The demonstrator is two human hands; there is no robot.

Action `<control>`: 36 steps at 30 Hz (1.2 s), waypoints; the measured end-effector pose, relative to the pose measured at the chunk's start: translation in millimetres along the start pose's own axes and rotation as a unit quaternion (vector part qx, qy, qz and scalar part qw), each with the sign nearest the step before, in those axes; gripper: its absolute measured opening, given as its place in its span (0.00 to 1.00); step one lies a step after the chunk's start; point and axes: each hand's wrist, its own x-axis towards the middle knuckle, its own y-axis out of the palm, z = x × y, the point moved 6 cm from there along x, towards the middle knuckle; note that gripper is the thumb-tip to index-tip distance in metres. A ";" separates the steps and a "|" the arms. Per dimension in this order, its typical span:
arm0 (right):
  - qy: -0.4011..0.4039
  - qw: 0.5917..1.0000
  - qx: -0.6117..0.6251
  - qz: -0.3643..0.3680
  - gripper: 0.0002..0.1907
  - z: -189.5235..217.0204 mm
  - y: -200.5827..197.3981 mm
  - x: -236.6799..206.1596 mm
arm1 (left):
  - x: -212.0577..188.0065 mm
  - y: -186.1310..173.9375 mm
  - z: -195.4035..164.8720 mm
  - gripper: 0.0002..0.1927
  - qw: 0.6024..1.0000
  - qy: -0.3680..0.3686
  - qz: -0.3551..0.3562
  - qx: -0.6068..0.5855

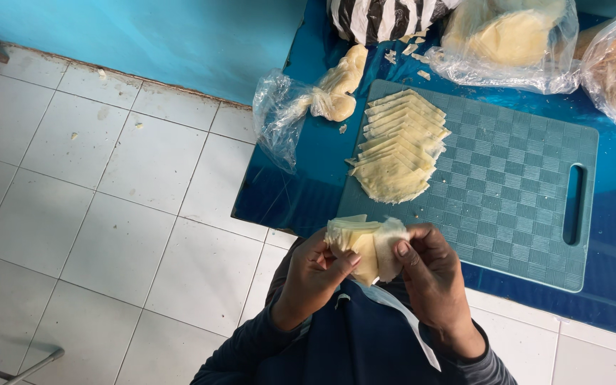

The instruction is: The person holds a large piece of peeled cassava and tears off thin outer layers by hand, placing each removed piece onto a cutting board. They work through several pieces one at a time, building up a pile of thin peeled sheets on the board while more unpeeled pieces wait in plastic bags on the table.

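We hold a small stack of pale dough sheets [365, 246] between both hands, close to the body and just off the near edge of the blue counter [308, 178]. The left hand [315, 274] clamps the stack's lower left side — the right hand [429, 274] pinches its right edge, thumb on top. The fanned row of sheets [397, 153] lies straight ahead on the green cutting board [515, 192], running away from us, roughly equally near to each hand.

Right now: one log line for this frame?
left hand: holds wrapper stack | right hand: peels top sheet | cutting board: fanned wrappers
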 end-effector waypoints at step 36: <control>-0.320 0.544 -0.765 -0.127 0.03 59.9 73.9 77.2 | -0.7 -98.2 39.8 0.18 0.972 -0.020 -0.132 -0.192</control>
